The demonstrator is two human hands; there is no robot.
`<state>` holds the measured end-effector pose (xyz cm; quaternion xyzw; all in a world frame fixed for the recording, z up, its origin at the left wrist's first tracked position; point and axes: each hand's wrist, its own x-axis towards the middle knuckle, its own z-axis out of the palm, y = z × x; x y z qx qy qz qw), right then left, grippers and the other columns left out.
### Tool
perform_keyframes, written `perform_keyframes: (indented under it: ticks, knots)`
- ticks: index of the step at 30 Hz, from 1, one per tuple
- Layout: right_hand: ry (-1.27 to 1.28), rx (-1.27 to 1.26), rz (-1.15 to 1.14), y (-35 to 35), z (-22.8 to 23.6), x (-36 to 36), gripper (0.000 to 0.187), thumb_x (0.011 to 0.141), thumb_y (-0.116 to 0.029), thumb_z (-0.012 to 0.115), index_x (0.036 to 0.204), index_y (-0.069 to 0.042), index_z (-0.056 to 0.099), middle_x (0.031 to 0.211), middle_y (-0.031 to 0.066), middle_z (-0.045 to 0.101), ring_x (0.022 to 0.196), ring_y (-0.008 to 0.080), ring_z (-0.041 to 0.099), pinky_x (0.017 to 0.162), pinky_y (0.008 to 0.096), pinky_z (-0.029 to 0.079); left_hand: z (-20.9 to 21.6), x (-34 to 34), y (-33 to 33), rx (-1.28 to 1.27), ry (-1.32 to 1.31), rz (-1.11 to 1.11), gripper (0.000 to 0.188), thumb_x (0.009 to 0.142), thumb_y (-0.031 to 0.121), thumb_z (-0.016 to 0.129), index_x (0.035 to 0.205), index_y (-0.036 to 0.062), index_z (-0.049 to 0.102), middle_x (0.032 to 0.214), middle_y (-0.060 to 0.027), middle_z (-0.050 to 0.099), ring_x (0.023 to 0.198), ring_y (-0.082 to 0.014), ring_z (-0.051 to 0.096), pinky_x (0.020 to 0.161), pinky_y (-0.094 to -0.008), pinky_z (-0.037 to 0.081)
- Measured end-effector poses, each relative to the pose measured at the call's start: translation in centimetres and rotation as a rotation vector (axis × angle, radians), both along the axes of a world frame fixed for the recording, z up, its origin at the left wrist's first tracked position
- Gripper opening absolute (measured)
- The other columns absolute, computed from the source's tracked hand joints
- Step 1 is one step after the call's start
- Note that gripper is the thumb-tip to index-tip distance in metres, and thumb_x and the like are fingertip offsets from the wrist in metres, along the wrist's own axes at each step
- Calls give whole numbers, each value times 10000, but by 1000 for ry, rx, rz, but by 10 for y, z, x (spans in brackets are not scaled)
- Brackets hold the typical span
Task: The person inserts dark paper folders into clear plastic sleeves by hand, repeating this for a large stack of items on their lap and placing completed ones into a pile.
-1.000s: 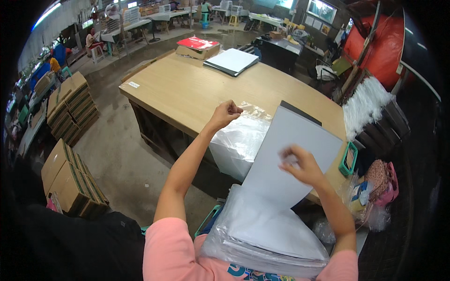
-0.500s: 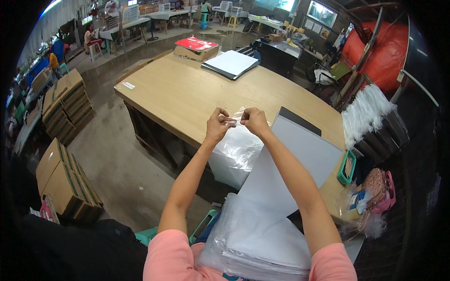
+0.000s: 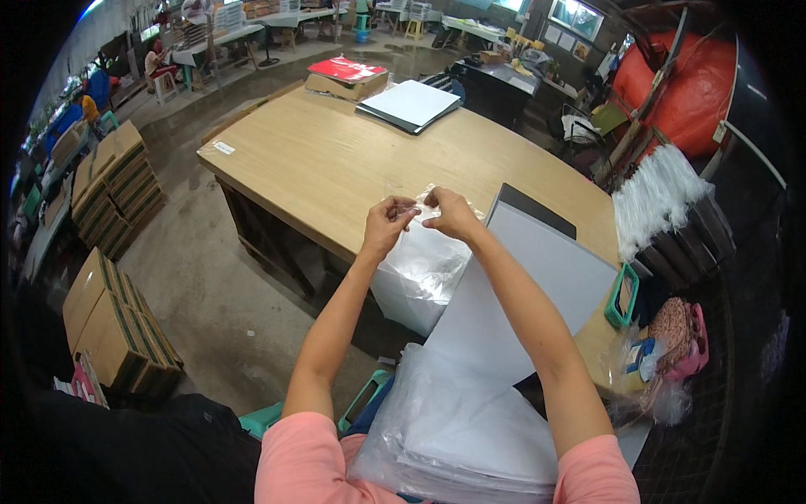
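Over the near edge of the wooden table, both hands are at the upper edge of a thin clear plastic bag (image 3: 426, 256) that hangs down, crinkled and shiny. My left hand (image 3: 388, 225) pinches the film between bent fingers. Just across from it, my right hand (image 3: 452, 215) has its thumb and fingers curled around the film's edge. Beneath my right forearm, a large white sheet (image 3: 504, 311) slants across the table's corner, with a dark grey board (image 3: 536, 212) showing past its far end. A stack of clear plastic bags (image 3: 470, 428) lies in my lap.
The wooden table (image 3: 294, 160) bears a red-topped carton (image 3: 347, 76) and white sheets on a dark board (image 3: 411, 105). Flattened carton bundles (image 3: 122, 328) stand on the floor at left. A green basket (image 3: 622, 296) and pink bag (image 3: 693, 344) sit at right. People work far back.
My right thumb and fingers have spread a little apart at the film's edge. My left hand has shifted slightly left and down. The whole view has tilted slightly.
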<state>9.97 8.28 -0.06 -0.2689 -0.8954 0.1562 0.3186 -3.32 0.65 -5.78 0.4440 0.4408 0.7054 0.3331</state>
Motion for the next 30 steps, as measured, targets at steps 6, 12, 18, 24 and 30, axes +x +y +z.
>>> perform_keyframes:
  ticks: [6,12,18,24,30]
  knots:
    - [-139,0,-280,6,11,4,86,649,-2,584,719,-36,621,738,188,616,742,350,607,669,405,484,-5,-9,-5,-91,73,41,293,756,84,677,1003,-23,563,699,-38,622,641,-69,559,537,-196,438]
    - [-229,-47,-210,-8,11,-6,100,658,-29,588,756,-27,608,726,178,613,734,347,612,662,424,489,8,1,-7,-13,-60,4,302,753,92,681,1018,-10,578,658,-22,600,602,-52,526,533,-194,425]
    - [-165,151,-347,2,44,7,69,706,3,525,750,-34,562,775,211,599,794,361,599,686,432,473,-11,-5,4,-154,235,77,229,800,237,657,811,10,629,589,53,466,533,-50,404,500,-203,320]
    - [-356,-166,-150,2,43,-13,75,676,-46,596,729,1,570,813,213,604,804,350,593,693,391,459,-5,13,23,-5,-199,-154,368,885,411,497,726,80,534,612,24,470,568,-57,418,537,-210,370]
    - [-349,196,-112,9,29,3,66,647,-17,545,683,9,594,694,198,594,675,317,592,608,378,451,-17,6,19,-358,-380,-870,306,889,400,472,832,120,583,706,8,583,615,-83,494,573,-210,410]
